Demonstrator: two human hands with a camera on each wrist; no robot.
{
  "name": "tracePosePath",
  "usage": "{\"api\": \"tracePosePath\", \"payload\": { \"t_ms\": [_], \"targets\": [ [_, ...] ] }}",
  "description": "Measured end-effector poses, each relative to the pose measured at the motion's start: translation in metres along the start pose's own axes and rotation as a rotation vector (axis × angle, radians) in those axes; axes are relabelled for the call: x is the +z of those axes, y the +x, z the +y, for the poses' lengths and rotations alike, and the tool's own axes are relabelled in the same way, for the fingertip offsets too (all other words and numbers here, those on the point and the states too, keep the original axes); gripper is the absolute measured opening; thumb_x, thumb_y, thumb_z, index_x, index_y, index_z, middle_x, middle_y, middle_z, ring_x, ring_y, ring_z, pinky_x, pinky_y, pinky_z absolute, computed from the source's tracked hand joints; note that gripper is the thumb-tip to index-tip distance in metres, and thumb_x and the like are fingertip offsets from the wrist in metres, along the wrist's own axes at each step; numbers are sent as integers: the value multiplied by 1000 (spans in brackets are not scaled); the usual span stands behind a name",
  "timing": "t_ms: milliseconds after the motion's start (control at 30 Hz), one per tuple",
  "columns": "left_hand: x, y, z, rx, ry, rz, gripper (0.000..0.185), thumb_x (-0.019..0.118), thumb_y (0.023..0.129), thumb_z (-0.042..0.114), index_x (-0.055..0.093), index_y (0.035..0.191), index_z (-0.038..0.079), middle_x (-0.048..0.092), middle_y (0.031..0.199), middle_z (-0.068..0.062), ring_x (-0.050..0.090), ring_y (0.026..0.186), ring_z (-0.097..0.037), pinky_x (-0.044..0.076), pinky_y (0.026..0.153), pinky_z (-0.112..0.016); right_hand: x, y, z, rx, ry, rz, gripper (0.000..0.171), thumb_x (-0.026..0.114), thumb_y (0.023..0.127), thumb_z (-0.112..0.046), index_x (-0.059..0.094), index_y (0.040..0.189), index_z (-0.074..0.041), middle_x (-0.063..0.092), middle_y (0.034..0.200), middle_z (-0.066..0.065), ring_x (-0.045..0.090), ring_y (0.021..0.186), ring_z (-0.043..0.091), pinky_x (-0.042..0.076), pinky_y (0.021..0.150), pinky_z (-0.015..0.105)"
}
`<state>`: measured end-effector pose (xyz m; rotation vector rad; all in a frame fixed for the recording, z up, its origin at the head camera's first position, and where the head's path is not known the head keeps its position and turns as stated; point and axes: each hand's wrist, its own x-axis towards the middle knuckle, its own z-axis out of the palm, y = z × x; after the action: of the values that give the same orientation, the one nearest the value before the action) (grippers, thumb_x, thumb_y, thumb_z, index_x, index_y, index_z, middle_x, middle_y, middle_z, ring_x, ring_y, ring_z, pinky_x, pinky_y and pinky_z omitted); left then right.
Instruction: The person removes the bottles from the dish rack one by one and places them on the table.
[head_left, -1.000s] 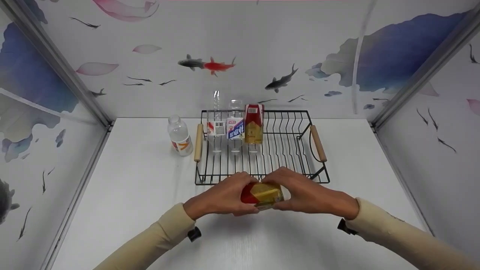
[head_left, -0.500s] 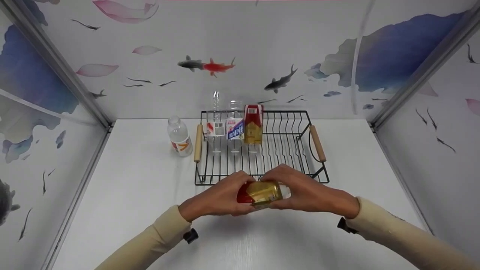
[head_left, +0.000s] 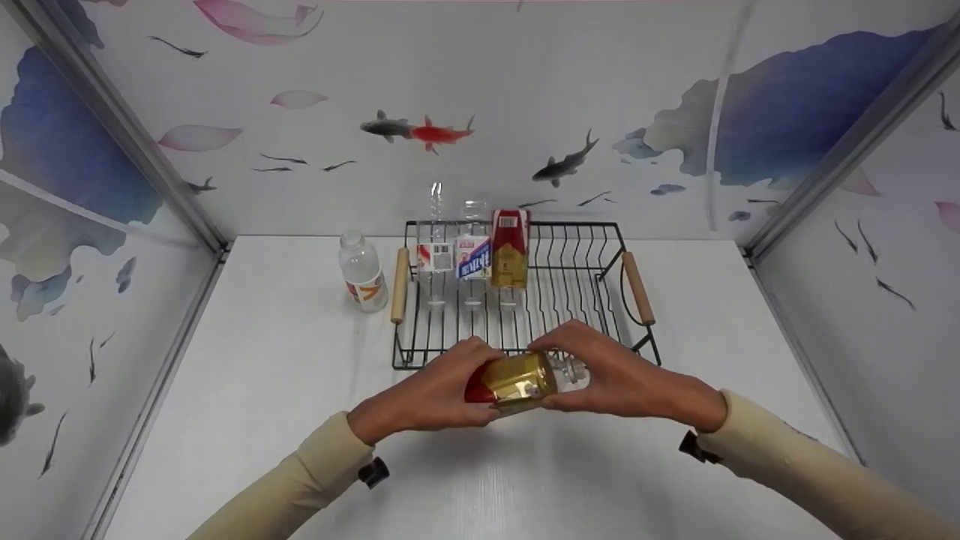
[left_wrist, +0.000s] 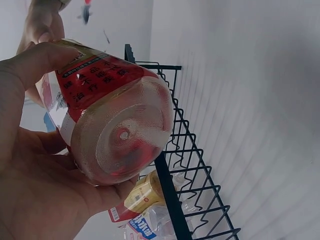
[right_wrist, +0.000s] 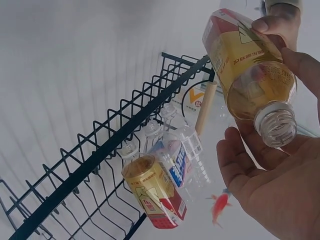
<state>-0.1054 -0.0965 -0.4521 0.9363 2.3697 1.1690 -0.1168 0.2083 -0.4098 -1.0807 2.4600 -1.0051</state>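
Observation:
Both hands hold a clear bottle [head_left: 517,381] with a red and gold label, lying sideways just above the table at the rack's near edge. My left hand [head_left: 439,390] grips its base end, and the ribbed bottom [left_wrist: 122,135] shows against my palm [left_wrist: 30,180]. My right hand [head_left: 619,375] holds the neck end, with fingers around the bottle [right_wrist: 250,70]. Its threaded neck [right_wrist: 275,127] has no cap. Behind the hands sits a black wire rack [head_left: 570,289] with wooden handles.
Three bottles lie in the rack's far left: a red-labelled one [head_left: 433,259], a blue-labelled one [head_left: 472,259] and a red and gold one [head_left: 510,251]. Another clear bottle [head_left: 362,274] stands on the white table [head_left: 262,360] left of the rack. Patterned walls enclose three sides.
Both hands have carried the bottle slightly up and toward the rack. The bottle has turned so more gold label and the clear neck show on the right.

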Motion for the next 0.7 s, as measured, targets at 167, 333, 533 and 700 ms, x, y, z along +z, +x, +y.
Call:
{"api": "tracePosePath", "payload": {
  "t_ms": [167,333,533,700],
  "targets": [
    [-2,-3,-1,-31,-3,1,69,87,90,37,60,150,18,58,133,3,56,119,-13,59,98,-27,-2,0,0,1,-4,13,63,93,92,-37,66,146,-22,65,139,-8,58,128,19,60,103,46],
    [-4,-6,-3,-25,-25,18,67,88,90,33,59,148,17,58,135,3,56,121,-13,59,100,-29,-4,-1,0,-6,-19,22,63,90,94,-43,65,148,-23,64,141,-8,57,129,15,58,105,47],
    [-7,-12,-8,-42,-63,49,67,89,91,33,57,148,19,58,136,4,57,123,-13,59,101,-31,-5,-1,4,15,-1,41,66,90,94,-41,64,150,-18,64,144,-2,58,132,19,56,108,55],
    [-11,-18,-14,-30,-84,98,67,89,92,30,56,147,14,58,135,1,58,122,-16,60,101,-37,-5,0,9,50,21,68,69,89,94,-44,64,151,-14,63,146,1,58,136,27,52,110,64]
  ]
}}
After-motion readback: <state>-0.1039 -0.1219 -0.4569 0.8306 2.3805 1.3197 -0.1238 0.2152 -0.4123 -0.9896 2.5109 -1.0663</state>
